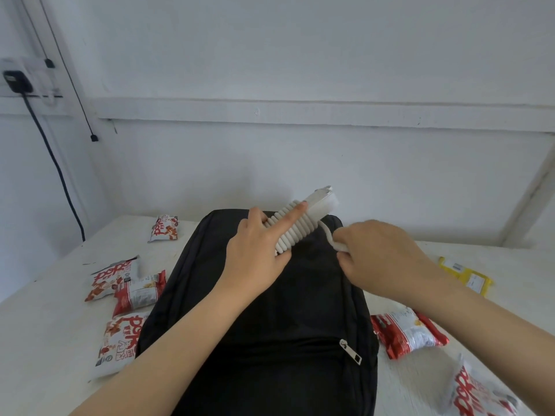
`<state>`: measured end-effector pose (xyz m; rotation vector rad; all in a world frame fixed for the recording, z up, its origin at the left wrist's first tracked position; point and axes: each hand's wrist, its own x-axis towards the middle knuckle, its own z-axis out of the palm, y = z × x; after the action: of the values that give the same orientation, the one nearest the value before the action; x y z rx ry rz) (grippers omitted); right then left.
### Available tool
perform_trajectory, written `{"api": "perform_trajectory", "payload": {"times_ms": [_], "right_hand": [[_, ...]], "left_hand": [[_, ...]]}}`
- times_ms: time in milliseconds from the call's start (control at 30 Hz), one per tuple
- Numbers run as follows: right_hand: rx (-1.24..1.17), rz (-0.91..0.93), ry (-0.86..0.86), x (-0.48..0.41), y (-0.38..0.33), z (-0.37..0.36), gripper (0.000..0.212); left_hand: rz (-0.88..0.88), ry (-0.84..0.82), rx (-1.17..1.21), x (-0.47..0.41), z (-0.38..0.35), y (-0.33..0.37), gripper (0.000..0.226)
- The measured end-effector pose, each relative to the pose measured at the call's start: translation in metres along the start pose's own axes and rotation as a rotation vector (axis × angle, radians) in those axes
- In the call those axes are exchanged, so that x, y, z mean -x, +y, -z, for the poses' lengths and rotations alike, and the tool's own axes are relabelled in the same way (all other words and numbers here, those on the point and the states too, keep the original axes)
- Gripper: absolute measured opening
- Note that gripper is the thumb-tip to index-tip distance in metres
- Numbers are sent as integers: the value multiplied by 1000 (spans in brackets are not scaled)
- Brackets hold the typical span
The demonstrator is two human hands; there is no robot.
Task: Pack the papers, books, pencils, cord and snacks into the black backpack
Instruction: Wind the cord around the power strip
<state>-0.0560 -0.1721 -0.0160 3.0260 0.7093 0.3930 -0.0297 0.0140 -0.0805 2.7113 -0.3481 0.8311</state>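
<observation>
The black backpack [279, 313] lies flat on the white table [48, 325], zipped, with a silver zipper pull [350, 351] near its front. Above its far end my left hand [255, 253] holds a white charger block with the white cord [295, 228] coiled tightly around it, index finger stretched along the coils. My right hand [381, 256] grips the loose end of the cord just right of the coil. Red and white snack bags lie on both sides: three at the left [126, 286], one at the back left [163, 229], two at the right [408, 331].
A yellow packet [465, 274] lies at the table's right edge. A black plug and cable [18, 81] hang on the left wall. The wall runs close behind the table.
</observation>
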Motion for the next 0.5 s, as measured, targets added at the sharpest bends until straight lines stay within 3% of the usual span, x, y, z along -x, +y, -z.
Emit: {"api": "perform_trajectory", "payload": {"times_ms": [67,167,333,500], "right_hand": [[20,58,79,-2,5,3,14],[33,190,176,-7,10,10,26],[18,574,96,-19,20,28,22],[-193,487,159,-40,31,49,21]], "left_hand": [[-24,-33,-3,2,-2,-3,86],[-41,-111,13,3,-3,-5,85],[-104,-223,40,-2,3,-5,69],[-221,-303,215,-1,18,-1,82]]}}
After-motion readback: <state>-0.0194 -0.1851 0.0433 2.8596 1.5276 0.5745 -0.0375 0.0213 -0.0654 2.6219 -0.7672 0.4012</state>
